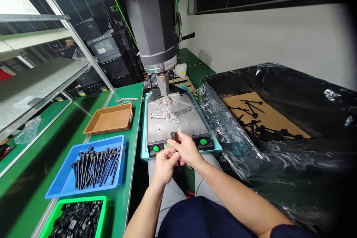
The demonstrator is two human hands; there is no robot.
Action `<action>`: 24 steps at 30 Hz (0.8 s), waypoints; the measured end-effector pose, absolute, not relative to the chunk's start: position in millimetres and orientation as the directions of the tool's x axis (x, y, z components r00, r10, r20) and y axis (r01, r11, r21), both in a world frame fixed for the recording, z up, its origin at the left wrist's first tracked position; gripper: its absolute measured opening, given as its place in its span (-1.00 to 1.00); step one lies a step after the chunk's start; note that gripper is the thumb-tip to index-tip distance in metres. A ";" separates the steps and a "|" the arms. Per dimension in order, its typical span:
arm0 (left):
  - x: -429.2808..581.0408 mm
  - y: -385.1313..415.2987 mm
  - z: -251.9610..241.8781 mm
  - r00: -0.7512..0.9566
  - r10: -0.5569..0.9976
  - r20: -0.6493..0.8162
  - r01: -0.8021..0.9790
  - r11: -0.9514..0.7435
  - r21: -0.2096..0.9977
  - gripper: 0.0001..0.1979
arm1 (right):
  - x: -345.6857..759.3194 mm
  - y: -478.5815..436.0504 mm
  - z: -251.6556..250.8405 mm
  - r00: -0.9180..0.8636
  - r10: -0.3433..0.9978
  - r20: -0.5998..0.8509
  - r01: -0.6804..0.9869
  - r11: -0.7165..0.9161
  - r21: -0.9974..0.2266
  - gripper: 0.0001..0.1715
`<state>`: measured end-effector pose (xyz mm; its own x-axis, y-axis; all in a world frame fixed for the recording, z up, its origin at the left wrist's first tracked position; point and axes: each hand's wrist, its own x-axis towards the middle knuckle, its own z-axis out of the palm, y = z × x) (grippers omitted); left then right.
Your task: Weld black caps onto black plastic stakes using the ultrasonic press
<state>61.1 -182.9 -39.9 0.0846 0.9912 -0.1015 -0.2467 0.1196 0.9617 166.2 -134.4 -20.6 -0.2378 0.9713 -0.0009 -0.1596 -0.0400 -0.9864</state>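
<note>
A black rod-shaped part with a thick round head (173, 134) is upright between my hands, in front of the machine's base. My right hand (187, 149) is closed around it just below the head. Lower down, the fingers of my left hand (165, 165) pinch the same part, touching my right fingers. Much of the shaft is hidden by the fingers. Beyond my hands lies the metal work plate (195, 124), with a clear plastic-covered fixture (167, 109) under the machine's pointed metal head (162, 83).
To the left, a blue tray (63, 169) holds several similar black rods; a green bin (105, 208) holds small black pieces. A brown tray (111, 118) and wrench (126, 100) lie farther back. At right, a plastic-lined box (213, 119) contains more rods. Green buttons (203, 141) front the machine.
</note>
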 end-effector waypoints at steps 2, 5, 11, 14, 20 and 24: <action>60.9 -183.6 -39.8 0.075 0.991 -0.114 -0.260 0.129 0.957 -0.69 | 165.3 -133.6 -23.5 -0.241 0.971 0.007 -0.164 -0.034 -0.986 -0.68; 60.4 -184.4 -39.2 0.069 0.989 -0.128 -0.286 0.143 0.948 -0.69 | 164.2 -132.9 -27.4 -0.231 0.973 0.028 -0.174 -0.013 -0.985 -0.71; 60.7 -185.4 -37.7 0.087 0.990 -0.115 -0.329 0.137 0.934 -0.73 | 161.5 -133.0 -26.4 -0.261 0.965 -0.030 -0.163 -0.075 -0.984 -0.68; 50.9 -190.8 -31.4 0.004 0.990 -0.139 -0.325 0.133 0.936 -0.69 | 162.1 -134.8 -25.5 -0.287 0.957 -0.045 -0.164 -0.095 -0.982 -0.55; -42.8 -215.9 -5.4 -0.442 0.896 0.050 0.057 -0.028 0.998 -0.70 | 169.5 -130.4 -49.0 -0.294 0.950 -0.101 -0.151 -0.151 -0.977 -0.37; -131.4 -241.3 12.6 -0.686 0.686 0.240 0.577 0.313 0.754 -0.75 | 169.8 -129.7 -63.5 -0.340 0.924 -0.176 -0.130 -0.232 -0.964 -0.32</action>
<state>-131.4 -241.3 12.6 -0.6865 0.6863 0.2403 0.5769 0.3129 0.7545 169.8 -129.7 -63.5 -0.3402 0.9237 -0.1760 -0.1302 -0.2316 -0.9641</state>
